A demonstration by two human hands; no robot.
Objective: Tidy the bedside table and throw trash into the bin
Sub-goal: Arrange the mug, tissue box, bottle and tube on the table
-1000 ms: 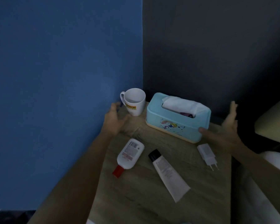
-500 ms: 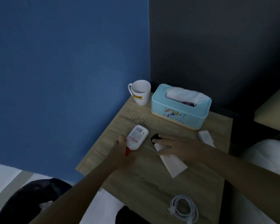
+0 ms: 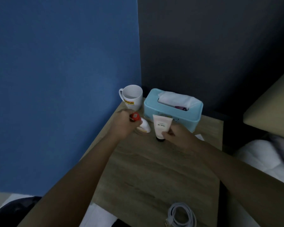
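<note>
Presently, left hand (image 3: 123, 124) gripping one red-capped bottle (image 3: 145, 127), right hand (image 3: 176, 135) pinching one tube (image 3: 161, 124), one mug (image 3: 132, 97).

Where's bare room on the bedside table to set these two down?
The back is crowded: mug, tissue box, left hand gripping the red-capped bottle, right hand holding the tube, a white object half hidden behind it. The widest bare patch is the middle of the table, between both hands and the coiled cable at the near edge.

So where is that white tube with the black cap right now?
Head view: the white tube is upright, cap down, gripped by the right hand, just in front of the blue tissue box and right of the red-capped bottle.
</note>
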